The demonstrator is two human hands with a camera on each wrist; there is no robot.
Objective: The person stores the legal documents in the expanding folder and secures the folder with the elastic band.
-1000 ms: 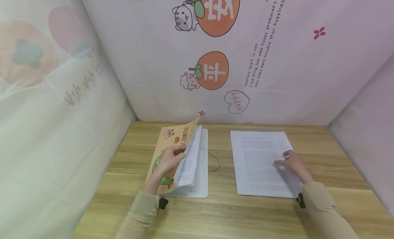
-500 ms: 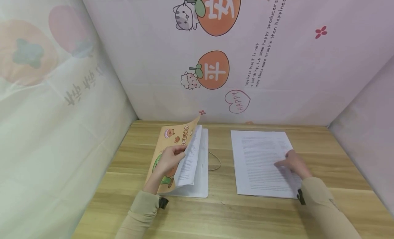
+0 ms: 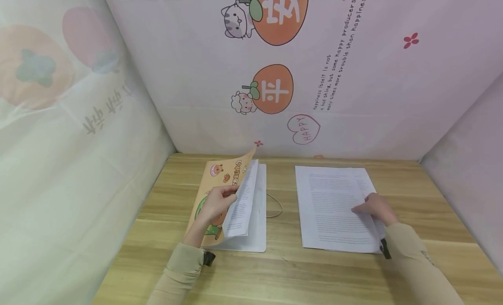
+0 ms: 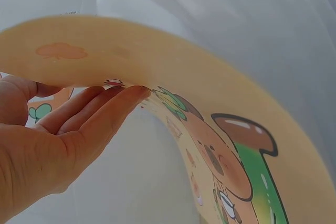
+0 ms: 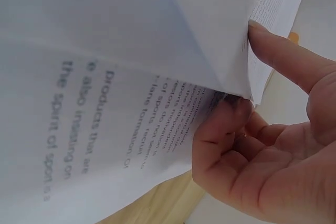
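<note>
On the left of the table, an orange cartoon-printed folder [image 3: 204, 195] stands partly open, its front cover [image 4: 241, 129] lifted and bowed. Printed sheets [image 3: 240, 211] show inside it. My left hand [image 3: 217, 204] holds the cover by its free edge, fingers and thumb close together; the left wrist view has this hand [image 4: 68, 129] against the curved cover. On the right lies a stack of printed paper [image 3: 332, 209]. My right hand [image 3: 378, 208] grips the stack's right edge. In the right wrist view the fingers [image 5: 220, 145] curl beneath a raised sheet [image 5: 105, 103], the thumb at its edge.
A thin elastic cord [image 3: 280, 206] loops out from the folder's right side. The wooden table [image 3: 283, 274] meets a printed cloth wall [image 3: 188, 99] at the back, with more cloth walls at left and right. Bare wood separates the folder from the stack.
The right hand's fingers have moved in under the stack's right edge, and the thumb and index finger are closer together. The left hand and the folder stay as they were.
</note>
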